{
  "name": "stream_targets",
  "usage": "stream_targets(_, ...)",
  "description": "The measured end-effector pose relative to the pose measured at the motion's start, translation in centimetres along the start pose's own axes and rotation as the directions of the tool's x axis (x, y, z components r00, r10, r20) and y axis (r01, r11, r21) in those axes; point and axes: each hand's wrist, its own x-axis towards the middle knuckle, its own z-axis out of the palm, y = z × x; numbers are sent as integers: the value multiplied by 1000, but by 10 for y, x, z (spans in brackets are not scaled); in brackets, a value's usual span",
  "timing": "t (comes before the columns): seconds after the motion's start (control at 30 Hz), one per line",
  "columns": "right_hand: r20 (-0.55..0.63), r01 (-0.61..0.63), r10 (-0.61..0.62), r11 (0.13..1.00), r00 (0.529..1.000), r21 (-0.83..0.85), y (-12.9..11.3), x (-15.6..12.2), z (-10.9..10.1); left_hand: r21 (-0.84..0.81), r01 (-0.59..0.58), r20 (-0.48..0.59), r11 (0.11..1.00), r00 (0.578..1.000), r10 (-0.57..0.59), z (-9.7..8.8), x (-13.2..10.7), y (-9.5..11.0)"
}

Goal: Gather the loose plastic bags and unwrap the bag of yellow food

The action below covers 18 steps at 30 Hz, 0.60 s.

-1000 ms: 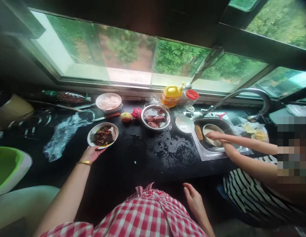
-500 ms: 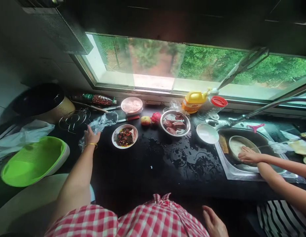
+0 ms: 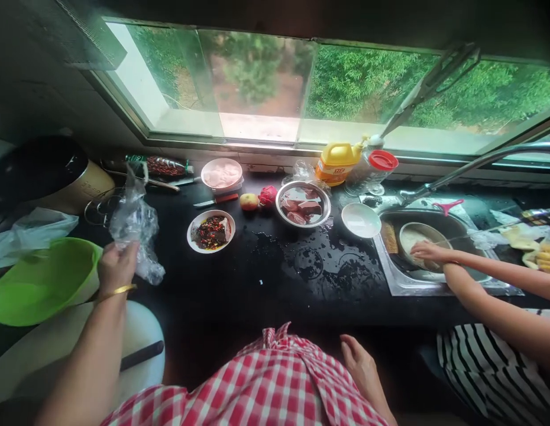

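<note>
My left hand (image 3: pixel 118 266), with a gold bangle at the wrist, is closed on a crumpled clear plastic bag (image 3: pixel 139 228) raised off the counter. Close by on the left lies a green basket (image 3: pixel 48 278). To the bag's right stands a white bowl (image 3: pixel 230 239) of meat under a dark chilli sauce. Behind that bowl lies a knife with a red handle (image 3: pixel 226 199). Low beside my checked apron hangs my right hand (image 3: pixel 362 365), its fingers loosely apart and nothing in it.
A co-worker's hands (image 3: pixel 428 251) are in a metal bowl in the sink (image 3: pixel 392 281). Along the back stand a steel bowl (image 3: pixel 327 216) of meat in liquid, a yellow jug (image 3: pixel 337 163) and a red-lidded jar (image 3: pixel 381 163). A black-handled knife (image 3: pixel 142 356) lies on a round white board (image 3: pixel 148 325).
My left hand has closed on the plastic bag, lifted it off the counter and drawn it left and nearer to me. The camera view has shifted.
</note>
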Motion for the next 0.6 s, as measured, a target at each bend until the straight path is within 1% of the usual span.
stream_targets(0.07, 0, 45, -45, 999, 999, 17, -1, 1, -1, 77, -50, 92, 996, 995, 43, 11, -49, 7)
stream_targets(0.13, -8, 80, -80, 996, 997, 35, 2, 2, -3, 67, -69, 216, 995, 975, 53, 31, -102, 5)
stream_targets(0.17, -13, 94, -93, 995, 996, 43, 4, 2, -6, 49, -82, 259, 995, 964, 67, 43, -126, 1)
stream_targets(0.23, -21, 107, -106, 993, 994, 52, 11, 0, -12, 51, -128, 325, 991, 940, 104, 68, -166, -9)
stream_targets(0.27, -24, 107, -106, 993, 994, 53, 16, -2, -15, 66, -154, 339, 986, 933, 123, 80, -180, -13)
stream_targets(0.3, -27, 106, -105, 993, 994, 52, 21, -4, -19, 92, -185, 342, 978, 929, 143, 93, -191, -16)
stream_targets(0.37, -29, 97, -95, 994, 995, 46, 32, -9, -27, 143, -275, 332, 951, 918, 216, 119, -203, -17)
stream_targets(0.43, -23, 73, -72, 997, 997, 40, 44, -16, -35, 147, -374, 345, 916, 887, 307, 146, -206, -13)
stream_targets(0.5, -15, 42, -42, 999, 999, 32, 57, -26, -42, 107, -449, 380, 887, 843, 380, 174, -206, -3)
stream_targets(0.53, -12, 23, -23, 999, 1000, 30, 64, -31, -45, 78, -460, 392, 885, 830, 397, 188, -206, 3)
stream_targets(0.6, -9, -21, 21, 999, 1000, 26, 77, -42, -51, 27, -458, 398, 888, 820, 411, 214, -211, 16)
